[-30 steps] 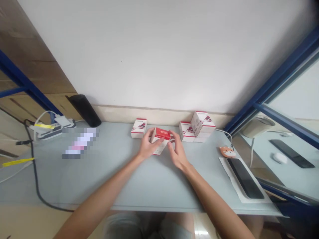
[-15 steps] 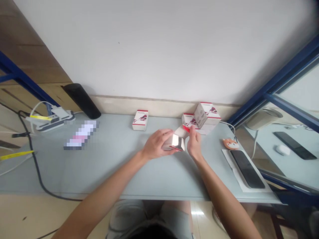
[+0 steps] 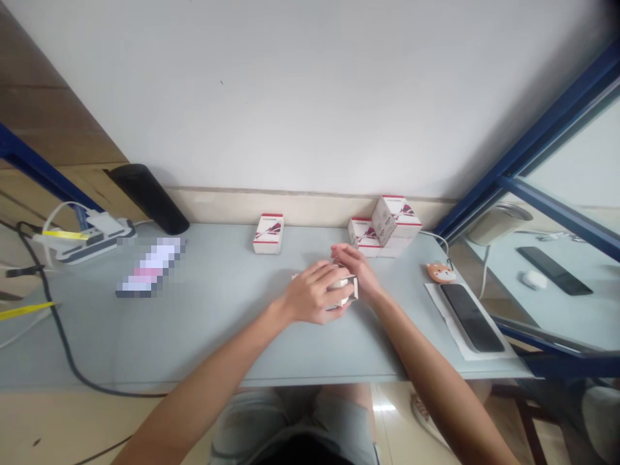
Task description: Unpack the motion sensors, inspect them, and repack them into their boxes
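My left hand (image 3: 314, 296) wraps over a small white carton (image 3: 347, 289) with red trim, held just above the pale table (image 3: 213, 323) in the middle. My right hand (image 3: 356, 270) is closed on the far right end of the same carton, fingers curled over its top. Most of the carton is hidden under both hands. A single matching carton (image 3: 268, 233) stands at the back by the wall. A stack of similar cartons (image 3: 385, 226) sits at the back right, just beyond my right hand.
A black cylinder (image 3: 148, 197) leans at the back left beside a power strip (image 3: 82, 236) with cables. A blurred flat object (image 3: 148, 274) lies left of centre. A dark phone (image 3: 469, 316) on white paper and a small orange figure (image 3: 440, 272) sit at the right edge.
The carton's end flap stood open half a second ago with my right hand pinching it. Now both hands are closed over the carton and the flap no longer shows.
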`<action>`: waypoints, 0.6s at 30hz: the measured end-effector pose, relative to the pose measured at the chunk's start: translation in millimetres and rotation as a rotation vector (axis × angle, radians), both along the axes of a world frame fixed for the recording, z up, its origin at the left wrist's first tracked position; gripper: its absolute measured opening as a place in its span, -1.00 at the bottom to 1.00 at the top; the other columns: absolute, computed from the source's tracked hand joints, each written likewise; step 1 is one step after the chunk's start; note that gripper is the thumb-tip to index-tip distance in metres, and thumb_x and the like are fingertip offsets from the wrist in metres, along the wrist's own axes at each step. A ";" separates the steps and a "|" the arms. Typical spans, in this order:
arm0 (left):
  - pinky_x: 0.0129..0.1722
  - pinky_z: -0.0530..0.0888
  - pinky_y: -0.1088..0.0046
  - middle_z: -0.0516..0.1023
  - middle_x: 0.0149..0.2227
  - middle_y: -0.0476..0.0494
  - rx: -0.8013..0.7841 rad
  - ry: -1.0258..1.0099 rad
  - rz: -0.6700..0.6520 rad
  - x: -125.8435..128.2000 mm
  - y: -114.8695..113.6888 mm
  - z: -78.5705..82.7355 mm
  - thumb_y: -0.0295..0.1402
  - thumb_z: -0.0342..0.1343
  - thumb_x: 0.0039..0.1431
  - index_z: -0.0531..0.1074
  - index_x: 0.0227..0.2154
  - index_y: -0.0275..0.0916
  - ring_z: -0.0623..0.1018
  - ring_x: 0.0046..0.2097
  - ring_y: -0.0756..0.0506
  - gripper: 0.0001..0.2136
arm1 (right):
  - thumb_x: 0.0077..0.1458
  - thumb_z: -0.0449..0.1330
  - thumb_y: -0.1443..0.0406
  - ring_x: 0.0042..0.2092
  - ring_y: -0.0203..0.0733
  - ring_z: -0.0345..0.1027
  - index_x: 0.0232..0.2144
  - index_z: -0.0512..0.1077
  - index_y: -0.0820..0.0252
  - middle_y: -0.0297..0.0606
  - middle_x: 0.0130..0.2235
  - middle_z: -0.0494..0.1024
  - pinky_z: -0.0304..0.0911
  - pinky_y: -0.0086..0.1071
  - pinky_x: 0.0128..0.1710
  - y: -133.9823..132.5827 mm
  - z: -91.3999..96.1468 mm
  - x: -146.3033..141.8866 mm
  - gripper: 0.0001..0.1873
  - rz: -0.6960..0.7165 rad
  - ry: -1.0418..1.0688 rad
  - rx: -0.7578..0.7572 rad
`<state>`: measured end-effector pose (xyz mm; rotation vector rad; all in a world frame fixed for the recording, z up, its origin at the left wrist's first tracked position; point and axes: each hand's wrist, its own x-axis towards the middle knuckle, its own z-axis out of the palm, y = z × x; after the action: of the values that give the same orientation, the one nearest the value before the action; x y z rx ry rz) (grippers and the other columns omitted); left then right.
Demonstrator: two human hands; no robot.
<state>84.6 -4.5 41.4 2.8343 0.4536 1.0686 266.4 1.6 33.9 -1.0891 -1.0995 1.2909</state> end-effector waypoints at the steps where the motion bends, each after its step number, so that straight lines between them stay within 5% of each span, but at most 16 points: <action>1: 0.14 0.52 0.05 0.61 0.05 -0.21 0.000 -0.018 0.022 -0.4 1.3 -1.0 -0.30 0.21 0.20 0.56 -0.09 -0.03 0.62 0.04 -0.24 -0.78 | 0.15 0.29 -0.01 -0.36 -0.23 0.33 -0.17 0.48 0.10 -0.28 -0.27 0.51 0.30 -0.37 -0.38 1.6 -1.0 -0.2 -0.64 -0.056 -0.004 0.032; 7: 0.03 0.57 0.10 0.60 0.04 -0.25 0.016 -0.224 0.165 -2.7 8.9 -5.2 -0.31 0.29 0.12 0.43 -0.01 -0.07 0.64 0.02 -0.26 -0.64 | 0.29 0.08 -0.15 -0.17 -0.08 0.43 -0.06 0.44 0.05 -0.17 -0.08 0.54 0.40 -0.23 -0.20 -3.6 -2.0 0.2 -0.52 -0.052 -0.128 0.264; 11: 0.01 0.58 0.12 0.59 0.03 -0.30 -0.084 -0.355 0.233 -0.9 12.6 -9.4 -0.33 0.30 0.12 0.27 0.04 -0.11 0.65 0.02 -0.25 -0.55 | 0.24 0.20 -0.11 0.01 -0.01 0.44 0.04 0.43 0.02 -0.16 0.05 0.53 0.38 -0.16 -0.02 -14.6 -0.1 -7.4 -0.52 0.013 -0.275 0.403; 18: 0.03 0.58 0.07 0.36 0.21 -0.39 -0.174 -0.399 0.170 -2.6 18.5 -17.7 -0.36 0.30 0.21 0.04 -0.02 -0.02 0.56 0.18 -0.25 -0.50 | 0.27 0.13 0.22 -0.19 -0.13 0.43 -0.09 0.42 0.06 -0.24 -0.14 0.57 0.37 -0.24 -0.16 -9.1 -2.5 -11.0 -0.82 -0.259 -0.182 0.333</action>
<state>82.0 14.0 23.7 2.3841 0.7137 1.4996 255.4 -7.5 31.4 -1.0679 -1.2119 0.7846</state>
